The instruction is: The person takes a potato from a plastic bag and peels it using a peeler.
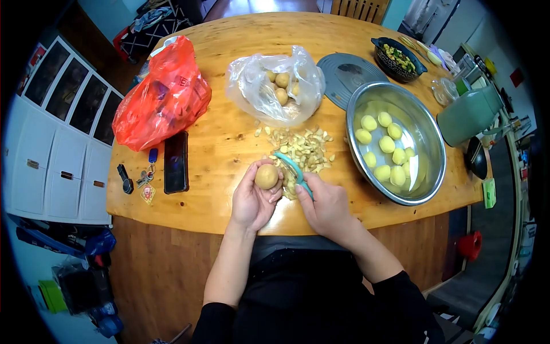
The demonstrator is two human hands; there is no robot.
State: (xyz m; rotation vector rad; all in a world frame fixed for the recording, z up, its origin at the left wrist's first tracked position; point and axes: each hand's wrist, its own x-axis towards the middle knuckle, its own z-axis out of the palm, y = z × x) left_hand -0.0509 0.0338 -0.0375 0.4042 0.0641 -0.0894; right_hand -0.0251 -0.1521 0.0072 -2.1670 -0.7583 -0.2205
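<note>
In my left hand (251,200) rests an unpeeled potato (266,176), cupped by the fingers near the table's front edge. My right hand (327,207) is wrapped round the handle of a turquoise peeler (293,171), whose head points up and left, just beside the potato. Behind both hands lies a heap of potato peelings (301,147). A clear plastic bag (243,86) with several unpeeled potatoes stands beyond the heap. To the right, a large steel basin (350,143) holds water and several peeled potatoes (387,144).
At left are a red plastic bag (163,97), a black phone (176,162), keys (147,176) and a watch (124,179). A grey round mat (346,77) lies behind the basin. A dark dish of food (399,57) and a green pitcher (470,114) stand at right.
</note>
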